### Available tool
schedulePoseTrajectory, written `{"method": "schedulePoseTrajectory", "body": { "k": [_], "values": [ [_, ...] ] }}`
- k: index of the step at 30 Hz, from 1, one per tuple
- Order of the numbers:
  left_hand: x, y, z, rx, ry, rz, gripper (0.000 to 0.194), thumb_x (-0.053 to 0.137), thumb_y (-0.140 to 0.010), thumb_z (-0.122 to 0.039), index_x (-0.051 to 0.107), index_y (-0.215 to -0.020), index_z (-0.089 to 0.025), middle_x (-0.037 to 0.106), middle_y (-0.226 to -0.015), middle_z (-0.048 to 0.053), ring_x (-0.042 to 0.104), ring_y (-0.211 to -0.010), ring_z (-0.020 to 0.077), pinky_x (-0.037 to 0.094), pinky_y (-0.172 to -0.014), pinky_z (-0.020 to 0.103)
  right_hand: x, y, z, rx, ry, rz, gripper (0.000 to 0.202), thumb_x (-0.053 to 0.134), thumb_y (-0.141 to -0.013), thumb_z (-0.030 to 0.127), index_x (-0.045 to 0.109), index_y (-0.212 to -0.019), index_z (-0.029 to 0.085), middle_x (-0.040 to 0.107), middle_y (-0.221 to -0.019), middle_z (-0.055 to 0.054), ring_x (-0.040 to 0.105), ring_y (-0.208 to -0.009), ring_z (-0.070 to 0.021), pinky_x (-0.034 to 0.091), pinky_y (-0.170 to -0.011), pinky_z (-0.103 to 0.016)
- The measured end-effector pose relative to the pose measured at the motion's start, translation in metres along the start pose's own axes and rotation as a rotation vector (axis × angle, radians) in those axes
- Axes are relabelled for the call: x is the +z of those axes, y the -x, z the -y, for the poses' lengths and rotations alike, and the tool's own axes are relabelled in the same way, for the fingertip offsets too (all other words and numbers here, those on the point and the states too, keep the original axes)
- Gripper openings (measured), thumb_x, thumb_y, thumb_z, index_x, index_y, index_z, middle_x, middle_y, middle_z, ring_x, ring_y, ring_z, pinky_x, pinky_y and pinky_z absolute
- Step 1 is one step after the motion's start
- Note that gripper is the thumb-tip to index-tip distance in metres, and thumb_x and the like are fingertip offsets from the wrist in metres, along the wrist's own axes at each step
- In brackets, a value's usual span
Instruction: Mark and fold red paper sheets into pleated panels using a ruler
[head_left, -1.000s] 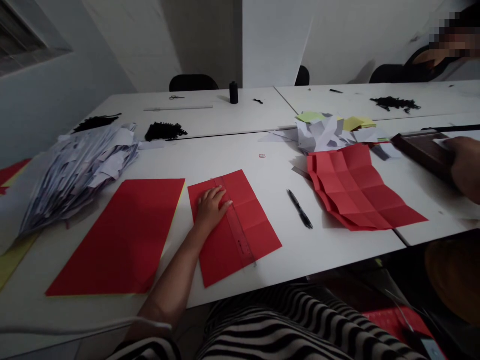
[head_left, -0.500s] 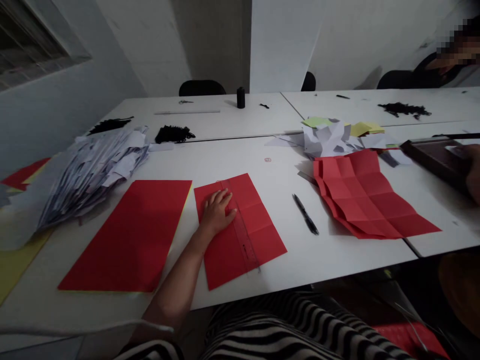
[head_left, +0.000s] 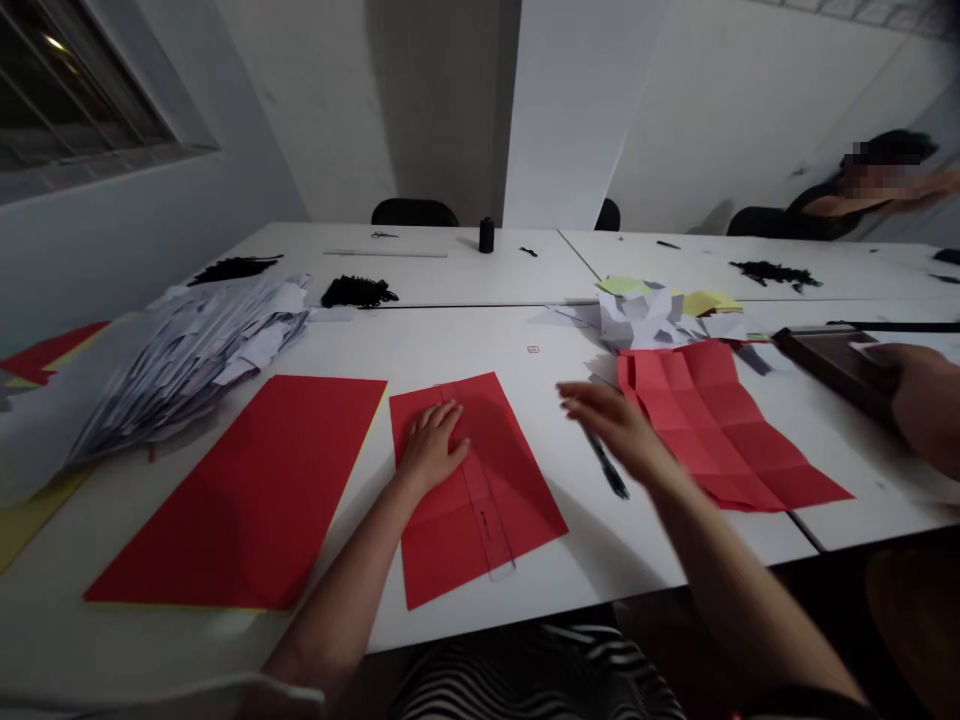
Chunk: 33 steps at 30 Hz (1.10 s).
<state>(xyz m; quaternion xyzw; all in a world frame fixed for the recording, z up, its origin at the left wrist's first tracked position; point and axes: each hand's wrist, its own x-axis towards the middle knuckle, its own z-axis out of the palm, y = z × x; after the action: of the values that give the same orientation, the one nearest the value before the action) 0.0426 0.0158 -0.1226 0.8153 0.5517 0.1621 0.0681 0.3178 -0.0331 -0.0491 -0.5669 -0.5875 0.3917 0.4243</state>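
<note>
My left hand (head_left: 435,447) lies flat with spread fingers on a creased red sheet (head_left: 517,480), over the upper part of a clear ruler (head_left: 489,515). Above the white table, to the right of that sheet, my right hand (head_left: 616,425) hangs with its fingers apart and nothing visible in them. A black pen (head_left: 611,472) lies just below it, its upper end partly hidden. Folded red sheets (head_left: 720,425) are behind and to the right of my right hand. To the left lies a flat red stack (head_left: 255,490) with a yellow edge.
A large pile of white paper strips (head_left: 202,350) stands at the left. Paper scraps (head_left: 645,315), black bundles (head_left: 360,291) and a black spool (head_left: 487,236) are farther back. At the right, another person's hand (head_left: 926,400) is at a dark tray (head_left: 825,370).
My right hand has come into view from the right, above the pen. My left hand stays on the ruler and sheet. The camera view has tilted up somewhat.
</note>
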Motion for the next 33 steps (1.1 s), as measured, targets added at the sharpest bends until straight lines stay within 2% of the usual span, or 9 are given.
{"method": "schedulePoseTrajectory", "body": {
  "k": [4, 6, 9, 12, 14, 17, 24, 33],
  "values": [
    [0.000, -0.001, 0.001, -0.003, 0.002, -0.013, 0.047, 0.050, -0.084, -0.033, 0.046, -0.130, -0.023, 0.041, -0.142, 0.007, 0.034, -0.130, 0.0279, 0.029, -0.104, 0.048, 0.038, -0.007, -0.018, 0.154, -0.077, 0.102, 0.037, 0.062, -0.078, 0.037, 0.061, -0.114, 0.025, 0.059, -0.121, -0.009, 0.056, -0.110, -0.0234, 0.044, -0.093, -0.041],
    [0.001, -0.001, 0.001, -0.003, 0.004, -0.020, 0.046, 0.051, -0.084, -0.033, 0.047, -0.128, -0.022, 0.041, -0.142, 0.008, 0.034, -0.130, 0.0279, 0.029, -0.104, 0.048, 0.048, -0.014, -0.024, 0.227, -0.147, 0.123, 0.046, 0.062, -0.077, 0.038, 0.056, -0.121, 0.024, 0.056, -0.124, -0.010, 0.054, -0.112, -0.0229, 0.046, -0.091, -0.039],
    [0.001, -0.002, 0.002, 0.009, 0.009, -0.021, 0.046, 0.050, -0.084, -0.034, 0.048, -0.128, -0.021, 0.042, -0.141, 0.008, 0.035, -0.129, 0.0277, 0.029, -0.105, 0.047, 0.051, -0.027, -0.027, 0.328, -0.258, 0.156, 0.052, 0.060, -0.077, 0.039, 0.051, -0.126, 0.024, 0.055, -0.123, -0.010, 0.059, -0.102, -0.0200, 0.051, -0.078, -0.031],
    [0.002, -0.002, 0.003, 0.021, 0.012, -0.017, 0.046, 0.050, -0.084, -0.035, 0.048, -0.128, -0.021, 0.043, -0.140, 0.007, 0.036, -0.129, 0.0272, 0.029, -0.105, 0.047, 0.050, -0.041, -0.031, 0.367, -0.318, 0.172, 0.052, 0.059, -0.077, 0.035, 0.050, -0.127, 0.023, 0.062, -0.109, -0.008, 0.062, -0.083, -0.0163, 0.050, -0.068, -0.028],
    [0.002, -0.001, 0.004, 0.024, 0.013, -0.012, 0.046, 0.050, -0.084, -0.035, 0.048, -0.129, -0.022, 0.043, -0.140, 0.007, 0.035, -0.129, 0.0272, 0.028, -0.105, 0.047, 0.052, -0.047, -0.036, 0.353, -0.366, 0.176, 0.051, 0.056, -0.078, 0.033, 0.049, -0.127, 0.020, 0.065, -0.100, -0.007, 0.062, -0.076, -0.0150, 0.050, -0.067, -0.028],
    [0.002, -0.001, 0.005, 0.026, 0.013, 0.004, 0.047, 0.049, -0.085, -0.036, 0.047, -0.130, -0.024, 0.042, -0.142, 0.006, 0.034, -0.131, 0.0273, 0.028, -0.106, 0.047, 0.057, -0.051, -0.047, 0.280, -0.371, 0.190, 0.047, 0.054, -0.080, 0.035, 0.052, -0.124, 0.017, 0.067, -0.093, -0.007, 0.062, -0.077, -0.0154, 0.049, -0.070, -0.028],
    [0.000, -0.001, 0.002, 0.018, -0.003, 0.097, 0.057, 0.051, -0.083, -0.044, 0.041, -0.136, -0.024, 0.033, -0.148, 0.005, 0.027, -0.135, 0.0291, 0.025, -0.108, 0.049, 0.057, -0.046, -0.061, 0.121, -0.078, 0.195, 0.044, 0.051, -0.082, 0.037, 0.056, -0.122, 0.019, 0.066, -0.079, -0.002, 0.057, -0.066, -0.0137, 0.044, -0.061, -0.026],
    [0.003, -0.003, 0.002, 0.021, -0.024, 0.134, 0.060, 0.047, -0.085, -0.049, 0.036, -0.138, -0.023, 0.029, -0.150, 0.003, 0.022, -0.136, 0.0280, 0.021, -0.109, 0.049, 0.055, -0.044, -0.064, 0.045, -0.038, 0.194, 0.045, 0.055, -0.081, 0.032, 0.052, -0.125, 0.021, 0.066, -0.089, -0.004, 0.060, -0.075, -0.0152, 0.046, -0.065, -0.026]
  ]
}}
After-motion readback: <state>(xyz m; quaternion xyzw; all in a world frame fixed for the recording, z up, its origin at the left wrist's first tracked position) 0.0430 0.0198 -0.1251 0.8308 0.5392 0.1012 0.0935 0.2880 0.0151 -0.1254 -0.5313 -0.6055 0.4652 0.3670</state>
